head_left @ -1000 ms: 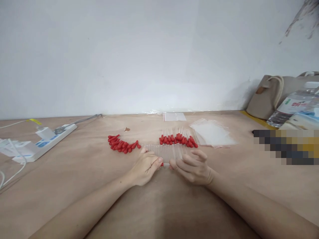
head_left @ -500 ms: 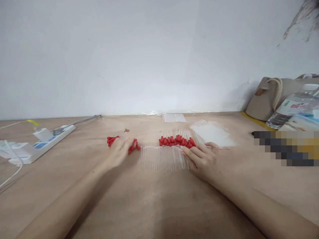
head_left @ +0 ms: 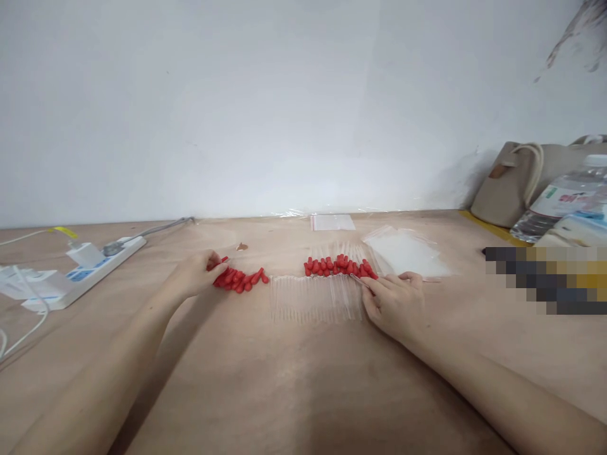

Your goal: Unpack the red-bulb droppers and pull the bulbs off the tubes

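Observation:
At the left end of a row of red rubber bulbs (head_left: pixel 244 280), my left hand (head_left: pixel 202 272) is closed, fingertips pinching a red rubber bulb (head_left: pixel 224 260). My right hand (head_left: pixel 396 303) pinches a thin clear dropper tube (head_left: pixel 356 278) between thumb and forefinger, its tip pointing left. Below that tip, many clear dropper tubes (head_left: pixel 315 298) lie side by side on the tabletop. Just behind them sits a second group of red bulbs (head_left: pixel 339 266), fitted on clear tubes that point toward the wall. Part of this group is hidden by my right fingers.
Clear plastic bags (head_left: pixel 408 253) lie behind my right hand, and a small white zip bag (head_left: pixel 332 222) is near the wall. A power strip (head_left: pixel 90 272) with chargers stands at left. At right are a beige bag (head_left: pixel 497 183) and a water bottle (head_left: pixel 554 205).
My left hand has moved left and back, from over the bulb row to its left end, uncovering the bulbs. My right hand has shifted slightly right, with the tube's tip now lifted near the bulbs.

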`<act>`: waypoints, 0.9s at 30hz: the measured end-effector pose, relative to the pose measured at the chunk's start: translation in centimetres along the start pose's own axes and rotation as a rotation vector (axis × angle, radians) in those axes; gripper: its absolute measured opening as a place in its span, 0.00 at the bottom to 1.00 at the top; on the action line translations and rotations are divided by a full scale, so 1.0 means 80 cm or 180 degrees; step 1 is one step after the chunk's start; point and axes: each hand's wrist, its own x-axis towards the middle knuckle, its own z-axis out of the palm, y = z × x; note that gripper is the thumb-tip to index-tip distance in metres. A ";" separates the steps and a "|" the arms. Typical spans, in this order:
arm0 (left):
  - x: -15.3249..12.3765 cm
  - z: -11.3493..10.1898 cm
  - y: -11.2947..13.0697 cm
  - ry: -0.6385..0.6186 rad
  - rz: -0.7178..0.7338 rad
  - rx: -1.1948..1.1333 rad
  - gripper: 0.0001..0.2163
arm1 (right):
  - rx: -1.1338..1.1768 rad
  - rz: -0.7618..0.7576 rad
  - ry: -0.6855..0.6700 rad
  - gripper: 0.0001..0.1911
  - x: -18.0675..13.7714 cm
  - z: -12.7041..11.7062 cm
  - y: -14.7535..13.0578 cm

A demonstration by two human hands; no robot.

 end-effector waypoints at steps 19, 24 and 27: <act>-0.020 0.001 0.054 0.0605 0.0492 -0.0292 0.16 | 0.0614 0.0175 -0.1161 0.17 0.000 -0.005 -0.015; -0.010 0.047 0.124 0.0415 0.1326 -0.0182 0.14 | 0.0729 0.0179 -0.1095 0.15 -0.001 -0.001 -0.013; 0.010 0.069 0.156 0.0292 0.1167 -0.0096 0.17 | 0.0756 0.0256 -0.1092 0.14 -0.003 0.002 -0.012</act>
